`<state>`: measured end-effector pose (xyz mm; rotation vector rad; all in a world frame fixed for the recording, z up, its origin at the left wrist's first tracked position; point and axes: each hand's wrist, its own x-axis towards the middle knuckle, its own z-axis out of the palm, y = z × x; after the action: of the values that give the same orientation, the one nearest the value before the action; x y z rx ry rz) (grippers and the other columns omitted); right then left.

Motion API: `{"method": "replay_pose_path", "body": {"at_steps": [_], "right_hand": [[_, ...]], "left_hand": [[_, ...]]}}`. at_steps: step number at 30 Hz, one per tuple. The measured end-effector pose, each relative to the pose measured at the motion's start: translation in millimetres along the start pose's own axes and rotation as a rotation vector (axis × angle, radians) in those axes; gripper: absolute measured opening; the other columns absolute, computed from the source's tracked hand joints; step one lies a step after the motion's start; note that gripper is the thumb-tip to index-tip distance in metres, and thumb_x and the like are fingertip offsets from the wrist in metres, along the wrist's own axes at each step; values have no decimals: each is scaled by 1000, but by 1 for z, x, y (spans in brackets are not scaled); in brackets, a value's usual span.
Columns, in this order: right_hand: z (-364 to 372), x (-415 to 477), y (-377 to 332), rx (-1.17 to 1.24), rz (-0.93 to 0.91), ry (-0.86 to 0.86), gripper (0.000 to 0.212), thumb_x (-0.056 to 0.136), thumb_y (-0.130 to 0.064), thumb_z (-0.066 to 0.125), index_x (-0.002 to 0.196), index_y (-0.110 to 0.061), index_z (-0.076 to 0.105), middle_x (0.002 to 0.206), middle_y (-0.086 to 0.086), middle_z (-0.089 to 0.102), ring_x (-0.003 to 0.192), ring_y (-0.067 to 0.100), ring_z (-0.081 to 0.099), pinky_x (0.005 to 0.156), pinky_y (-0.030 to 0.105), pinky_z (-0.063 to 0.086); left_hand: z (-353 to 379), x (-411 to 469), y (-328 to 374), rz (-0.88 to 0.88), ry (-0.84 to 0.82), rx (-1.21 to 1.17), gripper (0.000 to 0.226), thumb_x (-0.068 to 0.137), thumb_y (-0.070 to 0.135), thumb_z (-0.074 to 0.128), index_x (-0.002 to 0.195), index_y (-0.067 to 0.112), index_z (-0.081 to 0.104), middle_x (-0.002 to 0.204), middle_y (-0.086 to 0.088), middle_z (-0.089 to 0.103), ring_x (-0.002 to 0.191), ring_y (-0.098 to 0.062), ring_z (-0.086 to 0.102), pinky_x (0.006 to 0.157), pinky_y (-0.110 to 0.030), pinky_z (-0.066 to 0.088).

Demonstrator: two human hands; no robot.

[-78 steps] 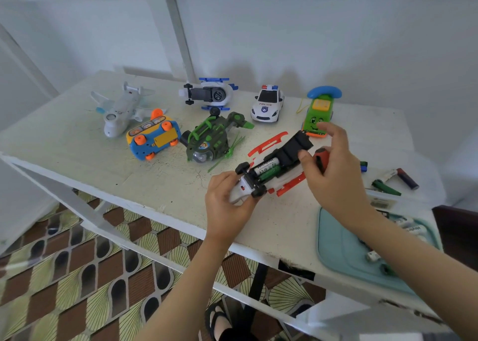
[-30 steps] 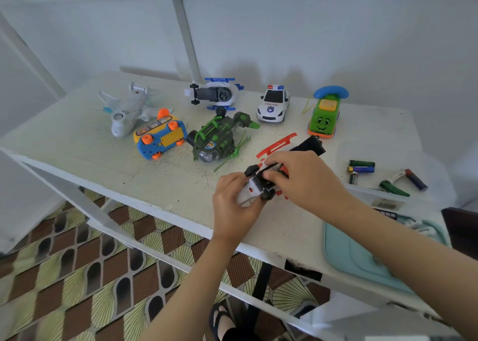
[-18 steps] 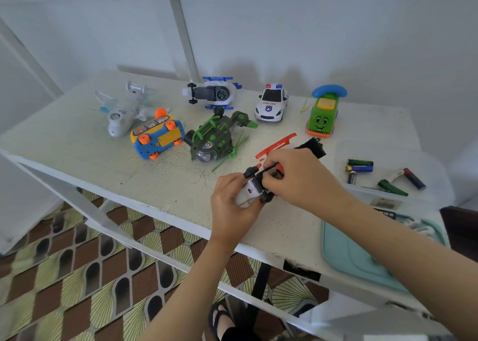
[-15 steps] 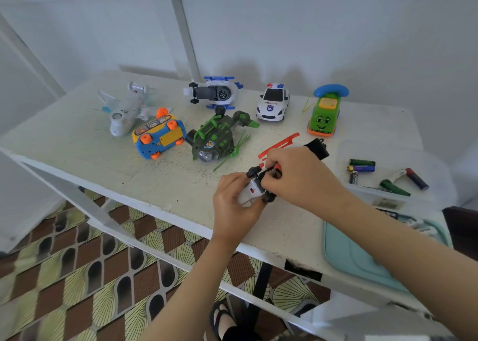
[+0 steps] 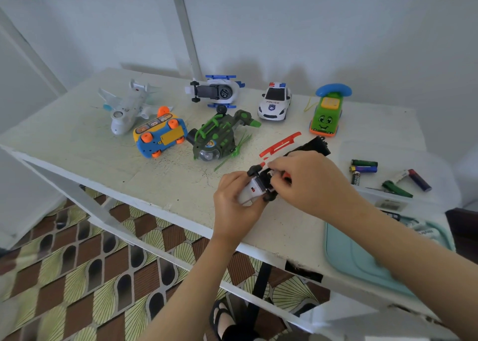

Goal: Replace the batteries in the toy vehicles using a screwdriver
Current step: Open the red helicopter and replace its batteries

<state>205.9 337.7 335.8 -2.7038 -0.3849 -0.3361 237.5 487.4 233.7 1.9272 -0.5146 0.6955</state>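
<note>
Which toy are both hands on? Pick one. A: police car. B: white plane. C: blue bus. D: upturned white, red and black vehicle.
D: the left hand grips the white nose of the upturned vehicle while the right hand pinches at its underside.

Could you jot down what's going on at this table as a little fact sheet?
Toy in hand: white toy car, wheels up
Left hand: grips one end of it
Right hand: fingers curled over its underside
Loose batteries: on the table, right of the hands
Green-handled tool: lies untouched beside them
Other toys: six, including a police car
</note>
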Motion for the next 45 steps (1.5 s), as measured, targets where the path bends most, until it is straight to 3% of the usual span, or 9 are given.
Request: {"method": "replay_pose_path", "body": {"at_steps": [8, 14, 18, 22, 26, 31, 35, 41, 45], "right_hand": [[-7, -2, 11, -23, -82, -31, 21, 92, -24, 58, 109, -18, 68, 101, -2, 62, 87, 17, 58, 69, 31, 49], [-5, 0, 10, -73, -237, 97, 14, 92, -23, 54, 87, -14, 63, 82, 0, 62, 57, 17, 56, 43, 28, 46], [-8, -5, 6, 274, -74, 223, 16, 97, -29, 46, 100, -14, 52, 67, -8, 58, 54, 6, 51, 51, 15, 39], [-13, -12, 1, 462, 85, 288, 10, 98, -25, 51, 99, -18, 57, 69, -10, 61, 62, 5, 56, 54, 11, 41], [-18, -22, 2, 444, 232, 95, 12, 95, -24, 55, 89, -21, 65, 67, -8, 60, 55, -4, 51, 54, 9, 39], [-15, -36, 7, 620, 415, -63, 7, 85, -15, 69, 91, -14, 66, 78, 10, 67, 44, 5, 59, 40, 10, 38], [-11, -41, 6, 674, 440, 96, 23, 76, -6, 75, 91, -19, 64, 81, -1, 67, 61, 4, 65, 58, 11, 48], [0, -33, -4, 588, 303, 338, 17, 87, -3, 64, 95, -18, 62, 83, -8, 66, 73, 3, 62, 66, 7, 47], [11, -27, -4, 360, 153, 455, 7, 89, -7, 63, 95, -10, 61, 83, 2, 66, 71, 11, 60, 68, 22, 47]], "left_hand": [[0, -1, -2, -30, -23, 28, 38, 69, 34, 76, 84, -1, 69, 91, -1, 65, 84, -15, 57, 77, -15, 44], [-1, -2, -3, -41, -21, 16, 38, 68, 32, 76, 85, -1, 69, 92, 0, 63, 84, -15, 57, 77, -13, 43], [0, -1, -4, -62, -39, 6, 38, 68, 32, 77, 85, -2, 69, 89, -6, 67, 83, -15, 57, 77, -15, 42], [0, -1, -3, -57, -31, 6, 37, 69, 31, 76, 85, -2, 70, 89, -6, 67, 84, -12, 55, 79, -12, 40], [-1, 0, -2, -32, -16, -1, 35, 68, 30, 75, 82, -1, 67, 90, 2, 61, 83, -11, 54, 78, -9, 39], [-2, -1, -2, -39, -21, 4, 37, 68, 31, 75, 83, -2, 68, 90, 1, 61, 85, -10, 54, 79, -7, 39], [-2, 0, -1, -37, -26, 9, 37, 69, 31, 76, 85, -2, 69, 91, 0, 62, 85, -11, 54, 80, -6, 38], [-1, 0, -2, -49, -33, 17, 36, 69, 31, 77, 84, -1, 69, 87, -4, 65, 82, -14, 55, 77, -8, 39], [-1, 0, -1, -46, -34, 17, 38, 69, 33, 77, 85, -1, 70, 87, -4, 66, 80, -18, 57, 75, -12, 40]]}}
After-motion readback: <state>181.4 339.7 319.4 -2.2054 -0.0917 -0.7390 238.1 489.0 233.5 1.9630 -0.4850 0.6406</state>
